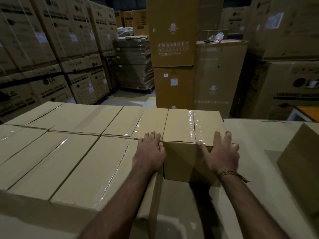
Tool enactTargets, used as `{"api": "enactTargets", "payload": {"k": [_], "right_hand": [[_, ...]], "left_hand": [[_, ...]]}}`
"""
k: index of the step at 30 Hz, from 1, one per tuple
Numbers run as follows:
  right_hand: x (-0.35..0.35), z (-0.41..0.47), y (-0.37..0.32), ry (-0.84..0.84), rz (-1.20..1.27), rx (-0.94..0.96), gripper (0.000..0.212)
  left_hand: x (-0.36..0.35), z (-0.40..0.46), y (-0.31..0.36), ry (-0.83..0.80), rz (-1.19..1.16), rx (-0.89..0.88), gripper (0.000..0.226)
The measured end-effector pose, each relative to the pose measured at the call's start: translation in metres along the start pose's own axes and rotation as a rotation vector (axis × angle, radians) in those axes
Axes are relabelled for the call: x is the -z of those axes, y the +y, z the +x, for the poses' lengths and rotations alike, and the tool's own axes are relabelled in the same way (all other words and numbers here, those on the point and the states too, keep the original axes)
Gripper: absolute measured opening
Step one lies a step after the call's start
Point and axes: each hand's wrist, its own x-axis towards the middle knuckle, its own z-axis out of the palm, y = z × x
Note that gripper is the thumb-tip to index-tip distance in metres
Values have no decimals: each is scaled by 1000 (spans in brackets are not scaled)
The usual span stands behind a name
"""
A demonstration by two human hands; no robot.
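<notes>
Both hands are open and gripping nothing. The taped carton (181, 125) stands at the right end of the back row on the top tier, touching its neighbour, with its near face exposed. The left hand (149, 153) lies flat, fingers straight, at the seam where the neighbouring cartons (77, 152) meet it. The right hand (222, 153) is spread against its near right corner.

Judged step: seating the carton flush with the row. The next move calls for an even push from both sides to square it.

Every carton is taped shut, so contents are not visible. A loose carton (300, 161) stands well apart at right.
</notes>
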Motion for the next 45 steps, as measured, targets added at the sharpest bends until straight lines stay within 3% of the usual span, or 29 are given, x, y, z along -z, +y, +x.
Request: {"api": "enactTargets", "payload": {"k": [11,15,18,20,26,31,36,45], "right_hand": [[10,-1,5,-98,-4,33,106],[32,-13,1,13,12,86,105],[57,-38,-2,51,118,86,86],[68,-66,1,30,214,57,71],[89,-178,-1,-1,451,-66,41],[99,-271,-14,5,598,-34,26],[110,-324,-25,-6,624,-43,20],[151,-353,1,81,641,-57,28]], "left_hand": [[9,-5,9,27,-1,12,53],[24,-18,21,287,-115,-17,45],[32,-39,30,504,-249,-82,40],[35,-60,39,539,-380,-111,38],[48,-146,56,446,-699,-85,39],[55,-231,50,270,-839,-9,36],[61,-295,31,138,-825,18,33],[82,-336,50,199,-682,-56,33]]}}
